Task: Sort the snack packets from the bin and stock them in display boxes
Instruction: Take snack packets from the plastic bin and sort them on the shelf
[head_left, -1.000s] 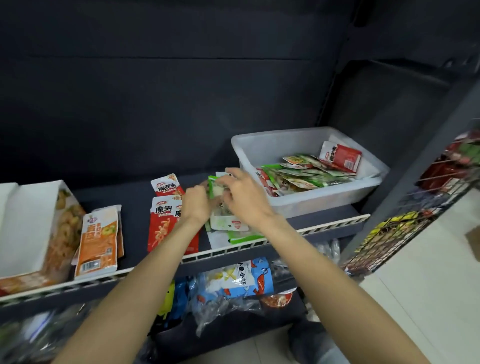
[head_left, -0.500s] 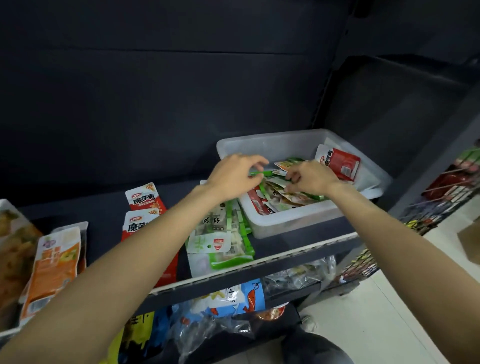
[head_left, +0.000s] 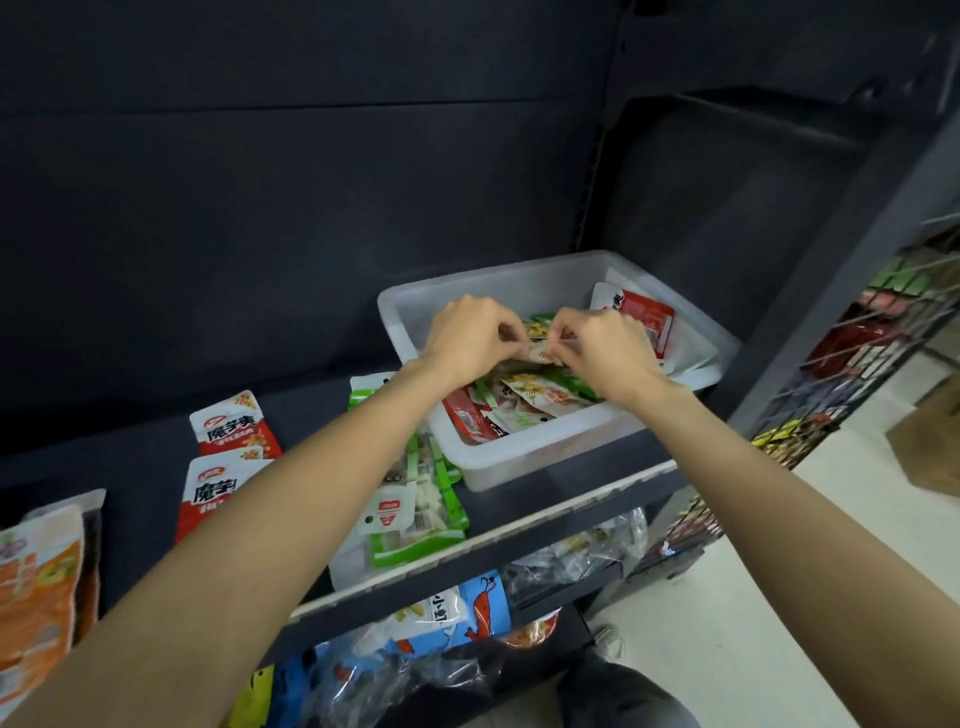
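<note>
Both hands have met over the bin (head_left: 524, 462), left hand (head_left: 470, 338) and right hand (head_left: 605, 348) fingers pinching one packet (head_left: 540, 354)

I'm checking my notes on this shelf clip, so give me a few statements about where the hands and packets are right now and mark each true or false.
1. Both hands are over the clear plastic bin. True.
2. The left hand and right hand pinch one small packet between them. True.
3. The bin holds nothing. False: mixed packets lie in it, including a red packet leaning at its far right.
4. The green and white packets lie on the shelf left of the bin. True.
5. The red and white packets are inside the bin. False: they lie on the shelf, farther left.
</note>
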